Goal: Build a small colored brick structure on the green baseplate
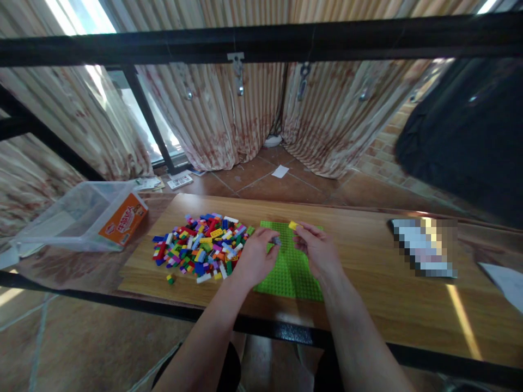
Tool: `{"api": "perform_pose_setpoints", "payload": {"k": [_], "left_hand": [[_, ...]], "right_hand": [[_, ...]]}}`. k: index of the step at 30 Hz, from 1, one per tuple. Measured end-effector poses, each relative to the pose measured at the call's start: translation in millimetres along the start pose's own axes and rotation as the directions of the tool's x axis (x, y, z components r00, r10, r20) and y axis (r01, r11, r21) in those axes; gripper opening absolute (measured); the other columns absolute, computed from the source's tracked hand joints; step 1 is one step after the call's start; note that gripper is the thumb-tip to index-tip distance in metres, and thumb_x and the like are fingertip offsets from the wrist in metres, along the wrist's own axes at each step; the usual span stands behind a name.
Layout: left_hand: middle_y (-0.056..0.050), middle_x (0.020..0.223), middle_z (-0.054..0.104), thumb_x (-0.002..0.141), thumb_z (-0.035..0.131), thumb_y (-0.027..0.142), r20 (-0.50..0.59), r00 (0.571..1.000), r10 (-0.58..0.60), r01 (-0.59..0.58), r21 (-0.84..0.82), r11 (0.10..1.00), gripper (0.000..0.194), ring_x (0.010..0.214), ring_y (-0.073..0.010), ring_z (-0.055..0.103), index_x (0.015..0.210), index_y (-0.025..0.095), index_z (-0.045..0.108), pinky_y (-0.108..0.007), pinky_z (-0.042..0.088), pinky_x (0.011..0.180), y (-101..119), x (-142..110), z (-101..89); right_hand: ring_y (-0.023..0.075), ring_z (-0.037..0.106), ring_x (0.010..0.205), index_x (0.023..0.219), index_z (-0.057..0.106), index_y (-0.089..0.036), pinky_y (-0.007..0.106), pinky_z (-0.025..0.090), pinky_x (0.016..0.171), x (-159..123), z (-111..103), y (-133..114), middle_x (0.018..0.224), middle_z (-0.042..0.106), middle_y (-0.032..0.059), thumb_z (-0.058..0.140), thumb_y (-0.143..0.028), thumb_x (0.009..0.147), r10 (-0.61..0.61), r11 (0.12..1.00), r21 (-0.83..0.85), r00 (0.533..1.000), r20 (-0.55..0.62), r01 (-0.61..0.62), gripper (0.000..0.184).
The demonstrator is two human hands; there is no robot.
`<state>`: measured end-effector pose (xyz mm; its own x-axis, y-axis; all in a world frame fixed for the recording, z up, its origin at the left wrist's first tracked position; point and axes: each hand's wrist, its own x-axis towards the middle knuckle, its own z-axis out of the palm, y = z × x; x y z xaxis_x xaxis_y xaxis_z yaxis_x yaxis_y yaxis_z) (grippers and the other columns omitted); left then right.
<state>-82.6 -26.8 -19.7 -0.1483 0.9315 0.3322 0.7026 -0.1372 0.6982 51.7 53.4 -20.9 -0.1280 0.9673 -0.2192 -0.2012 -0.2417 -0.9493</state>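
A green studded baseplate [286, 275] lies on the wooden board in front of me. Over its left edge, my left hand [259, 253] is closed on a small grey brick [277, 240], held at the thumb and fingertips. My right hand [316, 247] pinches a yellow brick [293, 225] above the far part of the plate. Left of the plate spreads a heap of loose toy bricks [200, 242] in many colours, partly hidden by my left hand. A small yellow and green piece [170, 279] lies apart from the heap, near the front.
At the far left stands a clear plastic bin [81, 218] with an orange label. A pixelated phone-like object [423, 247] lies on the wooden board [363, 245] to the right. A black bar [261, 41] crosses the view above the table, with metal clips hanging below it.
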Motion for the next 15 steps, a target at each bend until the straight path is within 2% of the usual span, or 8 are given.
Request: {"api": "perform_pose_setpoints", "payload": {"k": [3,7,10,13,15], "left_hand": [[-0.007,0.100,0.066,0.080,0.055,0.006,0.098,0.995,0.000,-0.006,0.063,0.998,0.025,0.096,-0.0209,0.063,0.100,0.017,0.063,-0.037,0.052,0.089,3,0,17.1],[-0.009,0.107,0.065,0.078,0.055,0.007,0.158,0.987,0.019,-0.040,0.128,0.991,0.027,0.103,-0.0231,0.062,0.101,0.017,0.064,-0.039,0.051,0.095,4,-5,23.3],[-0.011,0.117,0.063,0.077,0.057,0.010,0.096,0.995,0.028,-0.040,0.122,0.992,0.027,0.111,-0.0235,0.061,0.102,0.017,0.065,-0.038,0.050,0.100,5,-8,20.6],[-0.010,0.116,0.064,0.076,0.056,0.007,-0.013,1.000,0.005,-0.003,0.115,0.993,0.028,0.110,-0.0222,0.061,0.100,0.018,0.067,-0.037,0.050,0.101,3,-6,7.8],[-0.009,0.111,0.067,0.076,0.052,0.004,-0.102,0.995,-0.011,0.023,0.117,0.993,0.031,0.108,-0.0210,0.062,0.098,0.018,0.068,-0.037,0.049,0.101,-5,-4,-10.3]], "right_hand": [[0.0125,0.055,0.052,0.081,0.075,-0.016,0.026,0.043,0.049,3,-13,1,0.061,0.067,0.0015,0.074,-0.046,0.059,-0.069,0.965,-0.251,0.997,0.036,0.076,0.037],[0.0155,0.057,0.051,0.081,0.076,-0.017,0.027,0.041,0.048,14,-33,10,0.060,0.069,0.0036,0.066,-0.046,0.068,-0.073,0.826,-0.539,0.980,0.186,0.164,0.033],[0.0182,0.061,0.053,0.079,0.076,-0.018,0.028,0.041,0.049,21,-44,13,0.058,0.068,0.0042,0.061,-0.049,0.074,-0.042,0.688,-0.687,0.958,0.282,0.233,0.034],[0.0186,0.058,0.049,0.078,0.076,-0.019,0.029,0.037,0.048,24,-48,9,0.050,0.064,0.0028,0.056,-0.053,0.078,-0.036,0.569,-0.787,0.963,0.266,0.238,0.039],[0.0180,0.055,0.045,0.072,0.075,-0.020,0.030,0.035,0.047,23,-50,3,0.047,0.060,0.0024,0.053,-0.053,0.079,-0.071,0.520,-0.822,0.970,0.231,0.234,0.040]]}}
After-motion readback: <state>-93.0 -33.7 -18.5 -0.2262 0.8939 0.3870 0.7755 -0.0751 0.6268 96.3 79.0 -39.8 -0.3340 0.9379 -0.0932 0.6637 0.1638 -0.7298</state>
